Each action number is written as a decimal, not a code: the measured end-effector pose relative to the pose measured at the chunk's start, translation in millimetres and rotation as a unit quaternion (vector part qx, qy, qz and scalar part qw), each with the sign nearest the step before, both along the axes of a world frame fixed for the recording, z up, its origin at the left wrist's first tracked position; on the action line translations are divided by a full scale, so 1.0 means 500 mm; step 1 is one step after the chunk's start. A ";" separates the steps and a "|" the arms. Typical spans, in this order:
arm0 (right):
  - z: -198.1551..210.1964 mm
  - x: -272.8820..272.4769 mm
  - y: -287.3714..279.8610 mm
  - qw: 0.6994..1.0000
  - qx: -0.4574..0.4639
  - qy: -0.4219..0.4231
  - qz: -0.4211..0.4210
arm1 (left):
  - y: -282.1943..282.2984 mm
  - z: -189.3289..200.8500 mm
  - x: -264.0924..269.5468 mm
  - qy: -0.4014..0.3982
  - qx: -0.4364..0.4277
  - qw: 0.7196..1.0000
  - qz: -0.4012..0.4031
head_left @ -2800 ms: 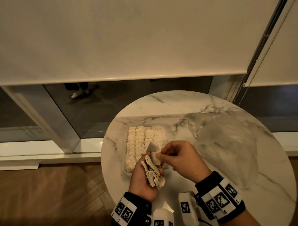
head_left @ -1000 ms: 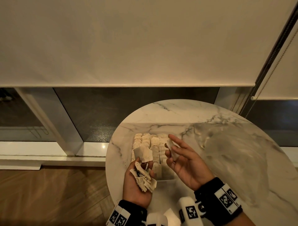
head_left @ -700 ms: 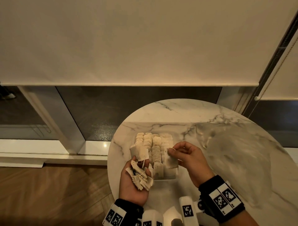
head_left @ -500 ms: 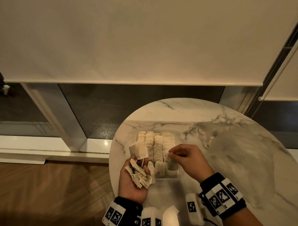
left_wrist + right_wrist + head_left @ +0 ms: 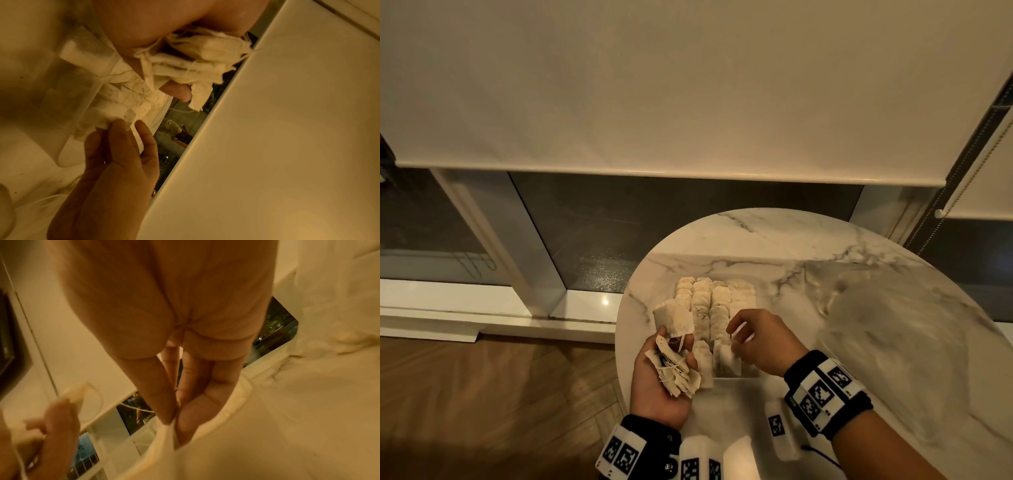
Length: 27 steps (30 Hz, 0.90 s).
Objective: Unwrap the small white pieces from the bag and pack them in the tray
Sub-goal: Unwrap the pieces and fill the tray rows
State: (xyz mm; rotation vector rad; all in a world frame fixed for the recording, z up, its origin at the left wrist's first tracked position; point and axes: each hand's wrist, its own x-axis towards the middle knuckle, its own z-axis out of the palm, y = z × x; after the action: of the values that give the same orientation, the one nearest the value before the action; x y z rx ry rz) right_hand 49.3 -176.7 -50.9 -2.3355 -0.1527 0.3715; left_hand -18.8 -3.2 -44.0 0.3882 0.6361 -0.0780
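Note:
A clear tray point(image 5: 750, 372) on the marble table holds rows of small white pieces point(image 5: 717, 301). My left hand point(image 5: 674, 346) hovers at the tray's left. It grips a bundle of torn wrappers and strings point(image 5: 676, 371) in the palm and pinches one flat white piece point(image 5: 674, 317) upright at the fingertips. My right hand point(image 5: 732, 342) pinches another white piece point(image 5: 726, 359) and holds it down in the tray's near end. The right wrist view shows thumb and forefinger closed on that piece point(image 5: 164, 439). In the left wrist view the wrappers point(image 5: 195, 65) lie under the palm, above the tray point(image 5: 86, 91).
A crumpled clear plastic bag point(image 5: 893, 342) lies on the right half of the round table point(image 5: 756, 236). The table's left edge drops to a wooden floor point(image 5: 500, 394). A window with a lowered blind point(image 5: 654, 85) stands behind.
My right hand, holding a white piece with fingers spread a second ago, closed on it and lowered it into the tray's near end. The left hand kept its bundle and piece.

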 end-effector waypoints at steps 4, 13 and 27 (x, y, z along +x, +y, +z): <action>-0.008 0.013 0.024 0.992 -0.099 0.046 0.069 | 0.000 0.012 -0.008 0.009 -0.009 1.000 -0.009; -0.022 0.037 0.058 0.984 -0.168 0.050 0.030 | 0.004 -0.004 -0.002 0.002 -0.010 1.000 -0.019; -0.040 0.033 0.061 0.979 -0.200 0.036 0.017 | 0.011 -0.020 0.005 -0.002 -0.022 1.000 -0.017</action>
State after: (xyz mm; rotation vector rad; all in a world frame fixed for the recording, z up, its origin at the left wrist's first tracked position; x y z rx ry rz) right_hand 65.7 -146.2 -70.8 -2.7133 -0.0894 0.5451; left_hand -16.1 2.2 -54.0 0.3568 0.6238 -0.1226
